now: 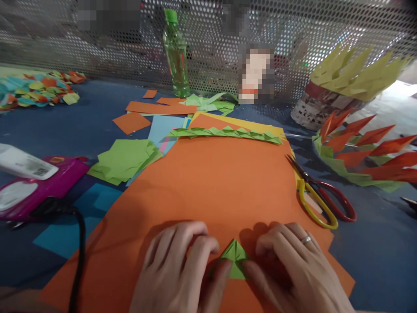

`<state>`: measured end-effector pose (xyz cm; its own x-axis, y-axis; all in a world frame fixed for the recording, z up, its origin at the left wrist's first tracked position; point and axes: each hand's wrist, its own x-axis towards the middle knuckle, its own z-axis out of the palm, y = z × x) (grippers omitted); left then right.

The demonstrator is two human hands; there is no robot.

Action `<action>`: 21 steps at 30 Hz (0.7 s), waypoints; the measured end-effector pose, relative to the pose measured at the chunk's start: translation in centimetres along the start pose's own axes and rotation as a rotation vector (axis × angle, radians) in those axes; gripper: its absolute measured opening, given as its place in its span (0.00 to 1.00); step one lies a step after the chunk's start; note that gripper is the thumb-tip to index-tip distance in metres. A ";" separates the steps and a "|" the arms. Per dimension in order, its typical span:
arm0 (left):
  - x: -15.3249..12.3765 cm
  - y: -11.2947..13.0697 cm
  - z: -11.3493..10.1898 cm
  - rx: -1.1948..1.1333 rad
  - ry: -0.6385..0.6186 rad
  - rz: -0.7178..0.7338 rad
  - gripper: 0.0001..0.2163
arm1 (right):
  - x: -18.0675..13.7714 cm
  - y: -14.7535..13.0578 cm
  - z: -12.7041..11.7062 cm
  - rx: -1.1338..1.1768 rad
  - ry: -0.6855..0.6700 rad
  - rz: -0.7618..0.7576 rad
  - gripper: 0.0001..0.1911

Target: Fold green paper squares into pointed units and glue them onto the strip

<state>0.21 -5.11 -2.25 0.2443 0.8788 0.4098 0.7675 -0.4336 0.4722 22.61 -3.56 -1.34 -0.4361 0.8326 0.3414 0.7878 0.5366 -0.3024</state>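
Observation:
A small green folded paper (237,265) shaped like a triangle lies on the large orange sheet (224,187), its point facing away from me. My left hand (180,265) is closed at its left edge, thumb on the paper and fingers curled. On the opposite edge, my right hand (295,265), with a ring on one finger, is closed the same way, its thumb against the fold. The parts of the paper beneath the thumbs are hidden. Farther up the sheet lies a strip of joined green folded pieces (228,133).
Scissors (312,187) rest at the sheet's right edge. Green paper squares (125,161), a magenta device (48,182) and its black cable (81,243) are left. Behind stands a green bottle (177,61); right are an orange-and-green paper crown (368,148) and a yellow-topped one (345,82).

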 end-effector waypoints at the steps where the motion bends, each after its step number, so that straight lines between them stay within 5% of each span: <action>1: 0.1 0.1 0.0 0.011 -0.009 0.000 0.03 | 0.1 0.0 -0.1 0.000 -0.004 0.008 0.12; 21: -0.4 0.3 -0.9 -0.002 -0.118 0.026 0.16 | -0.6 0.7 -1.0 0.147 -0.111 0.023 0.09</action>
<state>-0.15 -5.83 -1.57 0.3325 0.8844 0.3276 0.7586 -0.4571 0.4642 23.87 -3.75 -0.87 -0.4705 0.8504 0.2353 0.7297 0.5250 -0.4382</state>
